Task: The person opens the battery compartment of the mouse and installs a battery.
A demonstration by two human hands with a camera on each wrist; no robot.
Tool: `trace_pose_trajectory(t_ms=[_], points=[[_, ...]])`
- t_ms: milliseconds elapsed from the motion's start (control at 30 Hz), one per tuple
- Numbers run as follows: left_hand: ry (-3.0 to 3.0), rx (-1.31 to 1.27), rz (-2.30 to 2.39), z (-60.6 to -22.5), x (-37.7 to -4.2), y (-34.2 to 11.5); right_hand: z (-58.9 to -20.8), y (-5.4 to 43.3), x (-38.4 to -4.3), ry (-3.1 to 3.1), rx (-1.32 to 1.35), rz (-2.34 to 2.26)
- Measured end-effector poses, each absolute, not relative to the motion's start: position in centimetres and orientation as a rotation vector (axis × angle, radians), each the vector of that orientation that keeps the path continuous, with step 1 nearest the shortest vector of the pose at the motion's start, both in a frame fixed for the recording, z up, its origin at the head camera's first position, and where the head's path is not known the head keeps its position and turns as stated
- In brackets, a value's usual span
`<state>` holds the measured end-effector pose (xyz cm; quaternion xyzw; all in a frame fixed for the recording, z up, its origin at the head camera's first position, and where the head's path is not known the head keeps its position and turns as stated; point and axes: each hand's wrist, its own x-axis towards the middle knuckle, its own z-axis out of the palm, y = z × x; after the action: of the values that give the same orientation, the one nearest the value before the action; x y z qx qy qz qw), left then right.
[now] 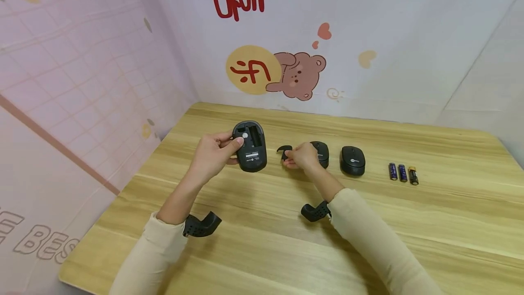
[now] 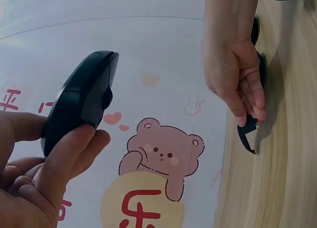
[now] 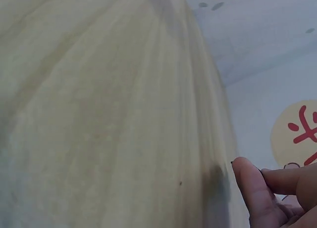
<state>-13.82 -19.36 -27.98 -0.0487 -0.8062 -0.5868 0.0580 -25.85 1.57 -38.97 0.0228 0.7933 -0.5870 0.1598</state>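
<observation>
Raised above the table, a black computer mouse point(image 1: 252, 160) is gripped by my left hand point(image 1: 213, 156), thumb on its underside and fingers behind. Its underside faces me, with the battery compartment uncovered and a small round pale spot beside it. My right hand point(image 1: 302, 155) pinches a thin, curved black battery cover point(image 1: 285, 151) between thumb and fingers, close over the wood. In the left wrist view the cover point(image 2: 246, 134) hangs from the right fingertips. The right wrist view shows the right hand point(image 3: 270, 193) at its lower corner, the cover mostly hidden behind the thumb.
Just beyond the right hand stands a second black mouse point(image 1: 322, 153), partly covered by it. A third mouse point(image 1: 352, 160) sits further right. Several centimetres past it lie two blue batteries point(image 1: 398, 172) and a black-and-gold battery point(image 1: 413, 175). A printed wall point(image 1: 393, 85) borders the table's back edge.
</observation>
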Motion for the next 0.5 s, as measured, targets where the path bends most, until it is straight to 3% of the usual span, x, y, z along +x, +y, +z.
trace_pose_trajectory(t_ms=[500], points=[[-2.492, -0.141, -1.777, -28.3, -14.3, -18.4, -40.0, 0.9, -26.1, 2.431, -0.03, -1.385]])
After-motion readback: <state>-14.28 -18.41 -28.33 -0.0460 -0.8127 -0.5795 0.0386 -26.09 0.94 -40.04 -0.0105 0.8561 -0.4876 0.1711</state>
